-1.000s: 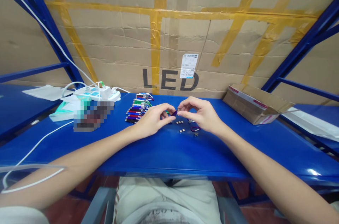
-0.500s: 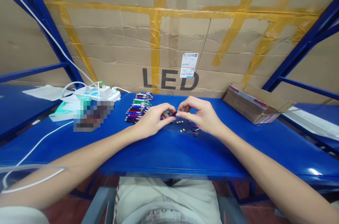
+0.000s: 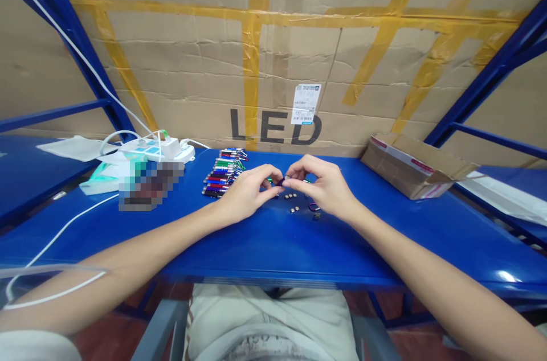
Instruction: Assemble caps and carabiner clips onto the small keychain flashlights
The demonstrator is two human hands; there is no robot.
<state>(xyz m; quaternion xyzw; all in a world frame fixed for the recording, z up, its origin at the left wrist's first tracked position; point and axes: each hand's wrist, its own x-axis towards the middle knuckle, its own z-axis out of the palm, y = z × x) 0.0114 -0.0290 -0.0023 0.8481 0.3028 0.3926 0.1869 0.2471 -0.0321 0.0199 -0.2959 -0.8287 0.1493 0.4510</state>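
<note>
My left hand [image 3: 248,193] pinches a small purple keychain flashlight [image 3: 280,181] just above the blue table [image 3: 273,241]. My right hand [image 3: 325,187] meets it from the right, its thumb and forefinger pinched at the flashlight's end; what they hold there is too small to make out. Several small round button cells [image 3: 291,196] lie on the table under the hands, beside a purple carabiner clip [image 3: 314,207]. A row of finished coloured keychain flashlights [image 3: 222,174] lies to the left of my left hand.
A white power strip [image 3: 158,150] with white cables sits at the back left, beside teal packets [image 3: 106,179] and a blurred patch. An open cardboard box [image 3: 412,166] stands at the back right. A large carton marked LED [image 3: 273,65] walls the back. Blue rack struts flank both sides.
Both hands stay pinched together at the purple flashlight; the fingers shift only slightly. Nothing else moved.
</note>
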